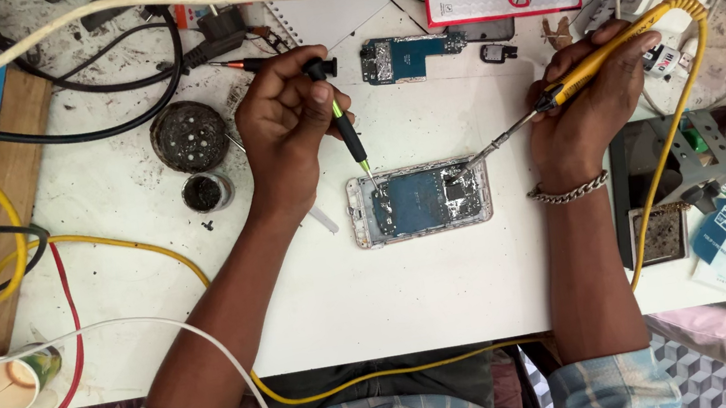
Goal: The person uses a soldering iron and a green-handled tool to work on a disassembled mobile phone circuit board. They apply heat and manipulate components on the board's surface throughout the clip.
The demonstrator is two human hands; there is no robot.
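Screwdriver (343,126) and soldering iron (591,72) over opened phone (419,201)

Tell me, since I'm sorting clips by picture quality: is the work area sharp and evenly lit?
Head view: light is even and soft, with faint shadows under the left hand and right hand; the opened phone and soldering iron are sharp; the white table looks bright, without hard glare.

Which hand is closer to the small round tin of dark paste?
Left. The left hand is just right of the small round tin; the right hand is far across, beyond the opened phone.
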